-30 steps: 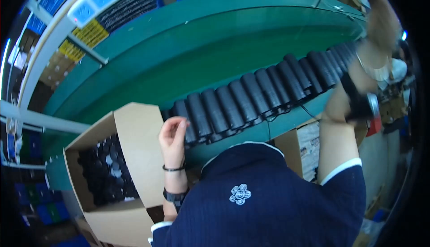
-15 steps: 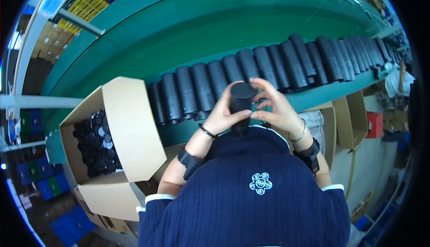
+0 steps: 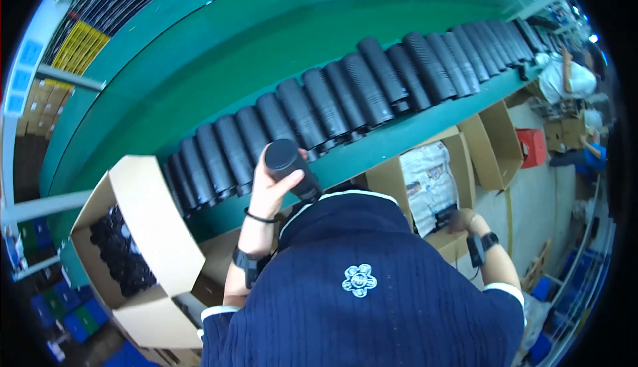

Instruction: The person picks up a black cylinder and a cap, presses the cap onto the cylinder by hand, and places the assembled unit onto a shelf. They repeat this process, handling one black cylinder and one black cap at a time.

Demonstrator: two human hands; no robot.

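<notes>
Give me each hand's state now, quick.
Left hand: closed around a black cylinder.
Right hand: at dark parts in the newspaper-lined carton; blurred, grip cannot be told.

Discs [image 3: 119, 254] lie in the carton [image 3: 156, 217], left of the cylinders [image 3: 367, 89] on the bench [image 3: 412, 127].

A navy blue top [image 3: 399, 294] has vertical ribbing, white piping [image 3: 372, 195] edging its collar [image 3: 359, 207] and short sleeves [image 3: 498, 310], and a white flower-shaped emblem [image 3: 359, 280]. A thin black bracelet [image 3: 260, 219] circles the left wrist [image 3: 252, 234]; black straps [image 3: 490, 240] with dark boxes [image 3: 476, 250] wrap both forearms [image 3: 502, 270].
</notes>
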